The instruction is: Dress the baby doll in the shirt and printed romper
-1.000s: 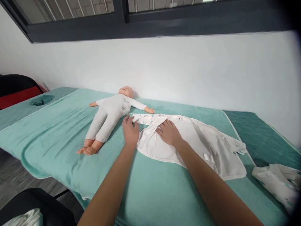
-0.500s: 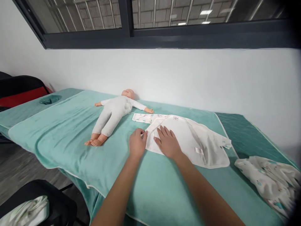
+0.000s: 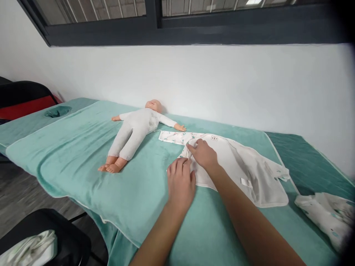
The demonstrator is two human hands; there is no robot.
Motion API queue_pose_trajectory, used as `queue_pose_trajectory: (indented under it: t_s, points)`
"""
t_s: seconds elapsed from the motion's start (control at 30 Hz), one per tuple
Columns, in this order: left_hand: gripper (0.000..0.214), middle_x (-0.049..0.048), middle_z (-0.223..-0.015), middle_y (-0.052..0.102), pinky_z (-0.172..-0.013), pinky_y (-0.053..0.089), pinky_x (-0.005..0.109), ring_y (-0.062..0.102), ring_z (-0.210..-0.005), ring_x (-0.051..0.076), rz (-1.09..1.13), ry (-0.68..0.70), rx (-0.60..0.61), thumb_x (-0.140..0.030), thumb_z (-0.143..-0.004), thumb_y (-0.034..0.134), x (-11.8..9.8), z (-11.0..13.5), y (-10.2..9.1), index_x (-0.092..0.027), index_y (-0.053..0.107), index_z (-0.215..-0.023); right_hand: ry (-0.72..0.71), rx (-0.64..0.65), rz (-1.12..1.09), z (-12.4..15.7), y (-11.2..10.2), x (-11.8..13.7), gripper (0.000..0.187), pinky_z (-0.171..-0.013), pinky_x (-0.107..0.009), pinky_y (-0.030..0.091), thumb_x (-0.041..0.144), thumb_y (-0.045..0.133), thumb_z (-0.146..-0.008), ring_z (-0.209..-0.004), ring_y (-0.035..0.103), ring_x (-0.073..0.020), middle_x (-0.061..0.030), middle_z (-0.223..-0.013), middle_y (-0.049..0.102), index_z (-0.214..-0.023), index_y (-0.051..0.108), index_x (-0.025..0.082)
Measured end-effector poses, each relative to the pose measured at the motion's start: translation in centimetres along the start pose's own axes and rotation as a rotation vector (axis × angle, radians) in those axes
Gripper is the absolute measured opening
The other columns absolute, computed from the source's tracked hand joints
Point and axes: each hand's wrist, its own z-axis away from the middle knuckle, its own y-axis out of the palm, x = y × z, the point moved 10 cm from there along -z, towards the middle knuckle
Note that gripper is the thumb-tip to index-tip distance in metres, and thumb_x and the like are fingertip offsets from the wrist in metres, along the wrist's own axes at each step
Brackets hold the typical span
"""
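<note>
A white wall [image 3: 222,85] fills the middle of the frame. Along the top runs a window [image 3: 111,11] with a thick dark frame [image 3: 155,26], and bars show behind the glass. A lamp [image 3: 253,2] glows at the very top right. A long bed [image 3: 305,155] stands against the wall with a green towel [image 3: 69,155] spread over it. The bed has a round hole [image 3: 57,111] at the left. Down in the lower left are a grey floor [image 3: 19,192] and a black chair [image 3: 69,236] with a pale cloth [image 3: 30,247] on it. Something black and red [image 3: 24,99] sits at the left edge.

Left hand [image 3: 181,181] slid nearer, flat at the white cotton baby garment's [image 3: 244,166] near edge. Right hand [image 3: 203,153] moved up toward its neckline.
</note>
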Motion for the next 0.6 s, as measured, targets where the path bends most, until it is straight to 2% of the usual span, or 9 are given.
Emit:
queue_pose_trajectory:
  t_s: [0.07,0.13,0.27,0.33,0.4,0.5,0.6]
  points:
    - [0.034,0.0121,-0.125,0.061,-0.098,0.041,0.051,0.048,-0.124,0.033,-0.051,-0.114,-0.026,-0.015,-0.086,0.057,1.6,0.9,-0.3,-0.020,0.055,-0.120,0.023,0.029,0.092,-1.1,0.5,1.0,0.057,-0.080,-0.044,0.048,0.066,0.039,-0.089,-0.098,0.065,-0.0329,-0.0168,-0.113,0.062,-0.115,0.055,0.018]
    - [0.029,0.0127,-0.122,0.061,-0.097,0.042,0.053,0.049,-0.122,0.034,-0.076,-0.188,-0.038,-0.017,-0.086,0.058,2.8,1.6,-0.5,-0.021,0.059,-0.114,0.030,0.036,0.126,-1.7,0.9,1.4,0.053,-0.078,-0.043,0.048,0.061,0.043,-0.088,-0.097,0.065,-0.0335,-0.0177,-0.110,0.063,-0.115,0.054,0.018]
    - [0.015,0.0103,-0.116,0.064,-0.096,0.043,0.052,0.052,-0.117,0.032,-0.106,-0.192,-0.039,-0.016,-0.089,0.055,3.2,1.9,-0.5,-0.023,0.063,-0.099,0.032,0.036,0.000,-2.3,1.2,0.2,0.024,-0.072,-0.039,0.046,0.043,0.052,-0.082,-0.086,0.065,-0.0299,-0.0095,-0.090,0.067,-0.093,0.058,0.023]
    - [0.015,0.0090,-0.113,0.065,-0.098,0.041,0.052,0.053,-0.115,0.031,-0.100,-0.141,-0.058,-0.014,-0.090,0.053,2.5,1.6,-0.8,-0.023,0.063,-0.097,0.023,0.026,-0.152,-2.5,0.8,-0.9,0.013,-0.069,-0.036,0.044,0.037,0.053,-0.079,-0.079,0.063,-0.0267,-0.0053,-0.079,0.066,-0.080,0.057,0.024]
    - [0.017,0.0079,-0.106,0.067,-0.098,0.040,0.051,0.056,-0.109,0.028,-0.082,-0.067,-0.067,-0.012,-0.090,0.052,1.4,1.3,-1.0,-0.024,0.062,-0.097,0.018,0.010,-0.289,-2.7,0.4,-1.9,0.013,-0.066,-0.033,0.042,0.036,0.051,-0.079,-0.074,0.060,-0.0235,-0.0029,-0.073,0.064,-0.073,0.055,0.024]
    - [0.015,0.0064,-0.093,0.068,-0.082,0.044,0.043,0.059,-0.090,0.024,-0.068,0.058,-0.024,-0.013,-0.091,0.051,-0.9,0.8,-0.4,-0.023,0.061,-0.098,0.045,-0.033,-0.386,-3.0,-0.5,-3.5,0.022,-0.064,-0.030,0.042,0.040,0.046,-0.082,-0.071,0.057,-0.0203,-0.0020,-0.071,0.063,-0.071,0.053,0.024]
    - [0.012,0.0061,-0.084,0.067,-0.067,0.040,0.038,0.058,-0.078,0.023,-0.101,0.148,0.018,-0.016,-0.092,0.052,-3.1,0.6,0.9,-0.023,0.061,-0.096,0.092,-0.099,-0.436,-3.2,-1.6,-5.3,0.025,-0.064,-0.029,0.041,0.042,0.044,-0.082,-0.070,0.055,-0.0184,-0.0019,-0.072,0.061,-0.068,0.050,0.023]
